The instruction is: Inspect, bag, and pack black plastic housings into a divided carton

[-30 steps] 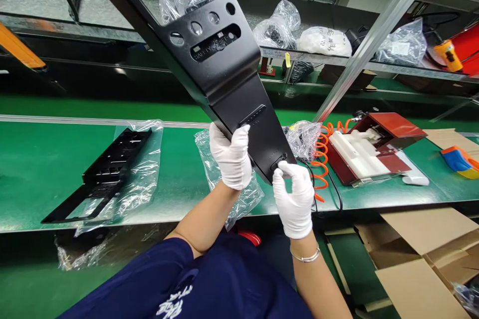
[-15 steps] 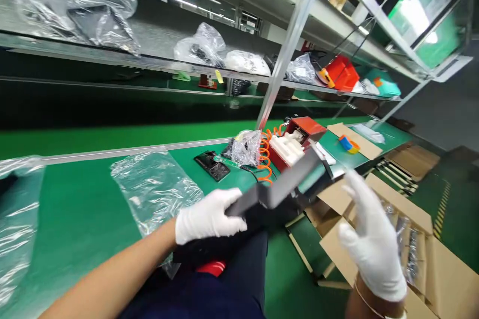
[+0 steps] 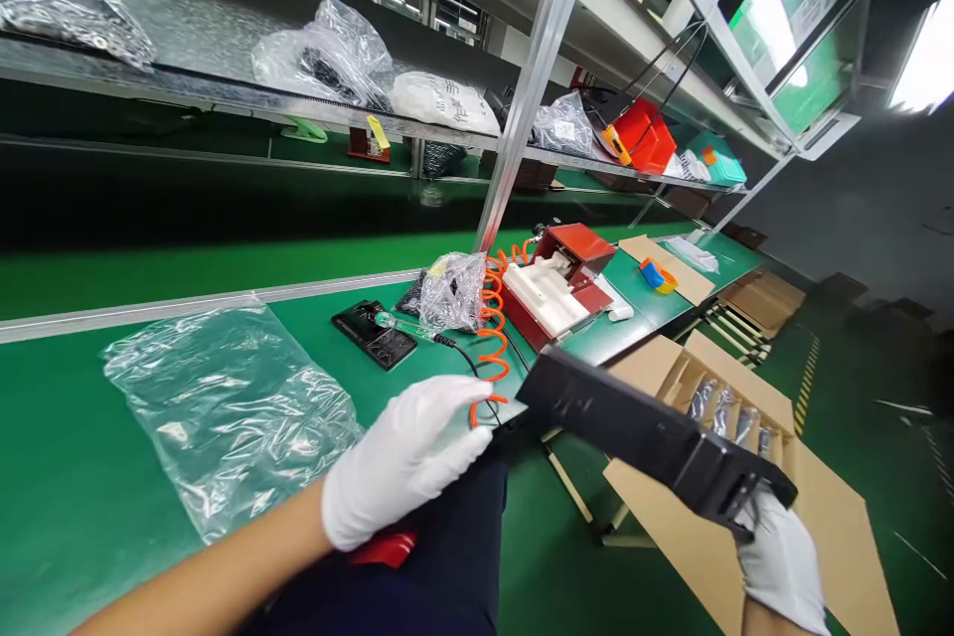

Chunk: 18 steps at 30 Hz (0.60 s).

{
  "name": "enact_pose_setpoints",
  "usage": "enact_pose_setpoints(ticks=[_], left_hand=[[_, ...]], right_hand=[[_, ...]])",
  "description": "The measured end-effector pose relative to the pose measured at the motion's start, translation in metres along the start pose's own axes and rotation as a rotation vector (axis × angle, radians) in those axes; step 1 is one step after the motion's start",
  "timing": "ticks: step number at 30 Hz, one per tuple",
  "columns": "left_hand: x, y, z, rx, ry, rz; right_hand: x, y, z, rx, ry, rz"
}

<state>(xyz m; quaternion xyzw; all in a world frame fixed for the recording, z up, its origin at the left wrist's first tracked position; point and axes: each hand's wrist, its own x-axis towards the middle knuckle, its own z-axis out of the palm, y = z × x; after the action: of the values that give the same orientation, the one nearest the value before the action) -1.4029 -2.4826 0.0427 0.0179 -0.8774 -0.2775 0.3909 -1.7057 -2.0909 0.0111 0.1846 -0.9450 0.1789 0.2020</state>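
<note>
A long black metal panel [image 3: 633, 429] lies nearly level over the gap between the green bench and an open cardboard box [image 3: 752, 507]. My right hand [image 3: 779, 561], in a white glove, grips its far end above the box. My left hand [image 3: 402, 457], also gloved, has its fingers stretched out by the panel's near end; whether it touches the panel I cannot tell. An empty clear plastic bag [image 3: 231, 407] lies on the bench to the left.
On the green bench [image 3: 89, 477] are a small black part [image 3: 374, 333], a bagged item [image 3: 451, 290], an orange coiled hose [image 3: 496, 338] and a red fixture with white block [image 3: 556, 290]. A slanted metal post [image 3: 533, 70] and shelves with bagged parts stand behind. Several wrapped parts fill the box.
The view swung right. The panel came down from upright over the bench to nearly level toward the box. My right hand took hold of its far end; my left hand's grip opened.
</note>
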Motion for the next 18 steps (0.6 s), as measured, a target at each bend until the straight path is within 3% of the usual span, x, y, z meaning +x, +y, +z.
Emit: enact_pose_setpoints(ticks=[3, 7, 12, 15, 18], left_hand=[[-0.027, -0.025, -0.007, -0.003, -0.146, -0.139], [-0.070, -0.058, -0.004, 0.003, -0.279, -0.435], [-0.103, -0.074, -0.018, 0.049, -0.228, -0.669], [-0.116, -0.074, -0.032, 0.051, -0.182, -0.715], [-0.132, -0.074, -0.041, 0.071, -0.062, -0.717]], right_hand=[[0.010, 0.025, 0.022, -0.055, -0.059, -0.018], [0.029, 0.022, 0.060, 0.050, -0.041, -0.030], [0.049, -0.003, 0.087, 0.316, -0.070, 0.132], [0.052, -0.014, 0.091, 0.483, -0.060, 0.257], [0.051, -0.021, 0.090, 0.549, -0.067, 0.270]])
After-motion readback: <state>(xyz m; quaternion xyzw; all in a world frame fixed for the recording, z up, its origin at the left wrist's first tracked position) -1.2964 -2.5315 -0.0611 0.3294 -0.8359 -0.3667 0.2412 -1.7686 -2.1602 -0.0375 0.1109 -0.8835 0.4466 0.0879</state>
